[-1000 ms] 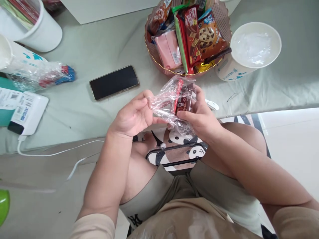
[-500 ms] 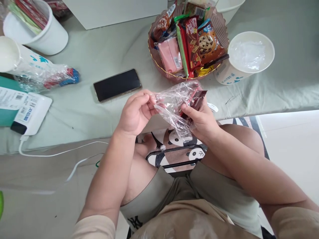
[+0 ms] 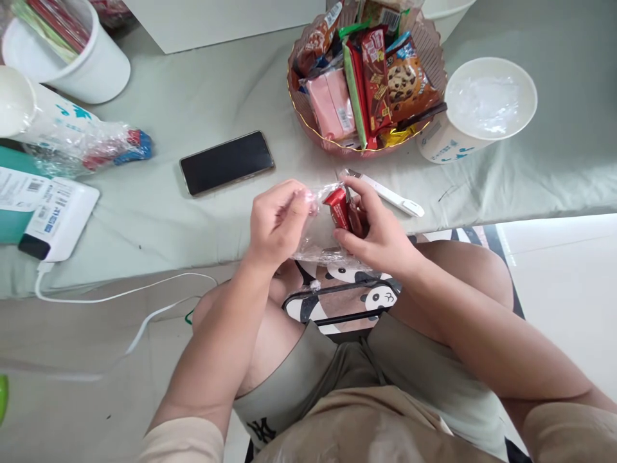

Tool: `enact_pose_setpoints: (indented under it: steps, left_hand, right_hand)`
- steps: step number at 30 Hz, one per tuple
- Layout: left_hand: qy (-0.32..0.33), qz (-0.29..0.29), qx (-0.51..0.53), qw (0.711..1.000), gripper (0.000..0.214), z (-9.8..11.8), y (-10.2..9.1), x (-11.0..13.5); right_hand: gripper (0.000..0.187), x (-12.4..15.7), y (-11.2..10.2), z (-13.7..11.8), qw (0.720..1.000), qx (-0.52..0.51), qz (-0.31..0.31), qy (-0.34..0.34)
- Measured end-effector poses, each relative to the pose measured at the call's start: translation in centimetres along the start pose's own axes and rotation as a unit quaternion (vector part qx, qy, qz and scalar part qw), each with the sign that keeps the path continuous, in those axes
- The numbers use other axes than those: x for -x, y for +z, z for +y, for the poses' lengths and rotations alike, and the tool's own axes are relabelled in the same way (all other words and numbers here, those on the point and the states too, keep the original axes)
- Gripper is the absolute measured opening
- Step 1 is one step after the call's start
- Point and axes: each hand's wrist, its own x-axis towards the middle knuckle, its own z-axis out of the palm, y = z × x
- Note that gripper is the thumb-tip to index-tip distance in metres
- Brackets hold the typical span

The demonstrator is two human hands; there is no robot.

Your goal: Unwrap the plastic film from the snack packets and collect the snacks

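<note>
My left hand (image 3: pixel 277 222) is closed on a crumpled clear plastic wrapper (image 3: pixel 315 241) above my lap at the table's front edge. My right hand (image 3: pixel 373 225) pinches a small red and brown snack packet (image 3: pixel 339 207) that sits partly inside that wrapper. Both hands are close together, almost touching. Just behind my right hand a white pen-like tool (image 3: pixel 385 191) lies on the pale green tablecloth (image 3: pixel 202 103).
A ribbed basket (image 3: pixel 301 106) full of snack packets stands at the back. A white paper cup (image 3: pixel 475 109) holding clear plastic stands to its right. A black phone (image 3: pixel 226 162) lies left of centre. At far left are cups, a plastic bag, a white power bank (image 3: pixel 55 218) and cable.
The wrapper, spread open and held higher before, is now bunched down in my left hand. My right hand has turned the snack packet upright, and both hands dropped toward my lap.
</note>
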Motion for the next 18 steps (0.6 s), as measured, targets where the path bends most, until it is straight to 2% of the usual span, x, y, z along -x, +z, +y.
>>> enact_pose_setpoints:
  steps: [4,7,9,11,15,18]
  left_hand:
    - [-0.125,0.105,0.169,0.972,0.046,0.1,0.4,-0.5]
    - [-0.170,0.203,0.227,0.937,0.045,0.4,0.6,-1.4]
    - [-0.199,0.238,0.255,0.916,0.046,0.9,0.4,-2.0]
    - [-0.225,0.235,0.291,0.900,0.050,1.5,-0.3,-2.4]
    - [-0.252,0.153,0.365,0.883,0.051,2.4,-2.2,-2.7]
    - [-0.222,0.108,0.410,0.878,0.055,1.8,-3.7,-2.5]
  right_hand:
    - [0.080,0.0,-0.3,-0.4,0.999,-0.022,-0.042,0.011]
    - [0.080,0.2,-0.1,-0.5,0.991,-0.114,-0.062,0.032]
    - [0.080,0.2,0.2,-0.5,0.978,-0.201,-0.039,0.046]
    - [0.081,0.2,0.6,-0.5,0.955,-0.290,0.000,0.065]
    - [0.065,0.0,0.5,-0.7,0.890,-0.436,0.056,0.123]
    - [0.053,-0.2,0.1,-0.7,0.856,-0.494,0.075,0.137]
